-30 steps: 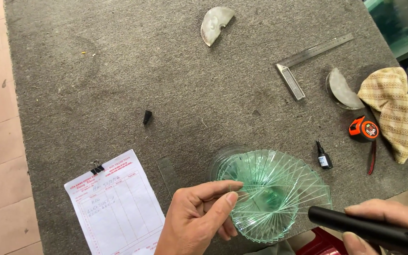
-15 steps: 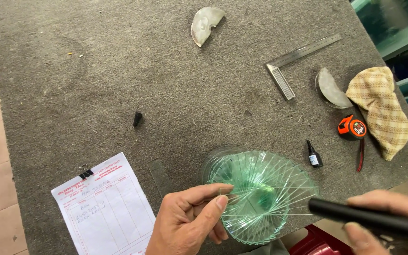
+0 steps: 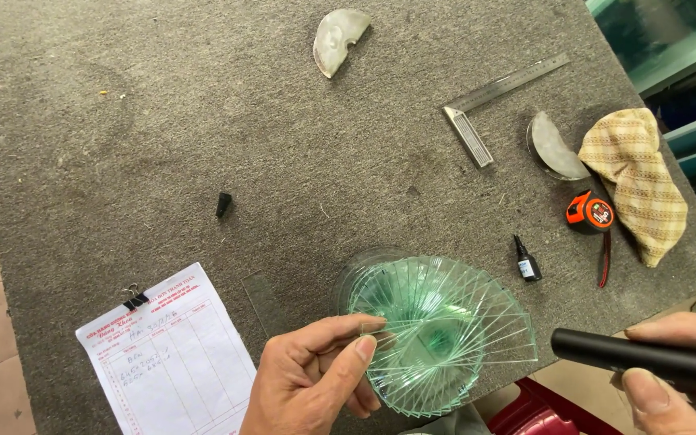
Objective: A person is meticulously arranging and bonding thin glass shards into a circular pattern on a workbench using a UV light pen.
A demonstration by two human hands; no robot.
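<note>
Your left hand [image 3: 316, 379] pinches the rim of the fanned stack of green glass strips [image 3: 437, 334] between thumb and fingers at the near edge of the grey felt worktop [image 3: 203, 105], while your right hand [image 3: 674, 370] is closed around a black cylindrical tool [image 3: 638, 358] aimed at it. The sharp strip edges could cut your fingertips or splay apart if the pinch slips. Further off, the small glue bottle [image 3: 527, 262] and orange tape measure [image 3: 591, 211] stand clear, the steel square [image 3: 497, 105] beyond.
</note>
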